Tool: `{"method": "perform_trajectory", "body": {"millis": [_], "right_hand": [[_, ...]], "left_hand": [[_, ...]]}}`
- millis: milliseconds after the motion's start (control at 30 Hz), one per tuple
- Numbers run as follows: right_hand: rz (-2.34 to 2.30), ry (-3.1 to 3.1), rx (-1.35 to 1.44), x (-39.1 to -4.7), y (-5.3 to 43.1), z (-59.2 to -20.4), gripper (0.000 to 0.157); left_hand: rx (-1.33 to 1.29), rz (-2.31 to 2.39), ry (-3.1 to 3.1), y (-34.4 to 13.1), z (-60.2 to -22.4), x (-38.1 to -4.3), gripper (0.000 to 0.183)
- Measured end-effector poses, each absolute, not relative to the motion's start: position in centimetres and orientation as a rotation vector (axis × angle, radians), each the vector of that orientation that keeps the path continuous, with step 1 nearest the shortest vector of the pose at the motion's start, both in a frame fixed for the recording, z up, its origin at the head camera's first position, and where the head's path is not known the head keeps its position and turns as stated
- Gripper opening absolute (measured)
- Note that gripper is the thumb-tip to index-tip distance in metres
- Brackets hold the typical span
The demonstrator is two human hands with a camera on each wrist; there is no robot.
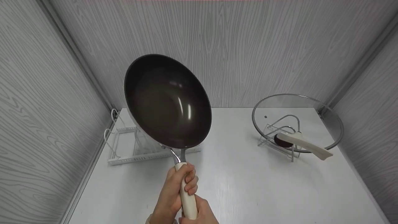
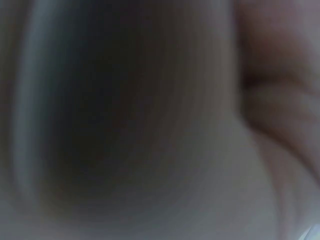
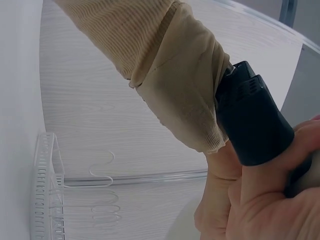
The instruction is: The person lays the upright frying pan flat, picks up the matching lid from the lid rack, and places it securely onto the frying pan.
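Pan (image 1: 168,101) partly hiding rack (image 1: 133,159), glass lid (image 1: 307,119) apart

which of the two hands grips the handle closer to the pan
The left hand: it grips the upper part of the cream handle, nearest the pan, while the right hand holds it lower down.

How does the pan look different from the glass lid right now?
The pan is dark and opaque inside; the lid is clear with a grey rim. The pan is held up by its handle in the left hand and right hand; the lid rests on the wire rack. Both have rounded outlines.
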State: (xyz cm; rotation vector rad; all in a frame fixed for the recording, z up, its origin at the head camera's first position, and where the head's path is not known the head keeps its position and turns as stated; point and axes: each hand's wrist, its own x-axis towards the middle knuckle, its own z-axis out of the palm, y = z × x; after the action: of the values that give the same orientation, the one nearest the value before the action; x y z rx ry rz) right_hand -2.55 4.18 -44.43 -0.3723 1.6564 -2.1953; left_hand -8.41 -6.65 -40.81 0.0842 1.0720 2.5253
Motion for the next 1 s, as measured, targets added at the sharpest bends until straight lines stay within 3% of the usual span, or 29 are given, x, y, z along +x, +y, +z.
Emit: {"method": "perform_trajectory", "body": {"millis": [700,1000], "right_hand": [[-2.217,1.593,-0.496,-2.1,5.0,-43.3,0.054],[-2.189,1.585,-0.499,-1.9,5.5,-42.3,0.068]], "left_hand": [[0.13,2.517,0.675,-5.8,-40.8,-8.4,0.023],[0.254,2.498,0.524,-5.8,-40.2,-8.6,0.024]]}}
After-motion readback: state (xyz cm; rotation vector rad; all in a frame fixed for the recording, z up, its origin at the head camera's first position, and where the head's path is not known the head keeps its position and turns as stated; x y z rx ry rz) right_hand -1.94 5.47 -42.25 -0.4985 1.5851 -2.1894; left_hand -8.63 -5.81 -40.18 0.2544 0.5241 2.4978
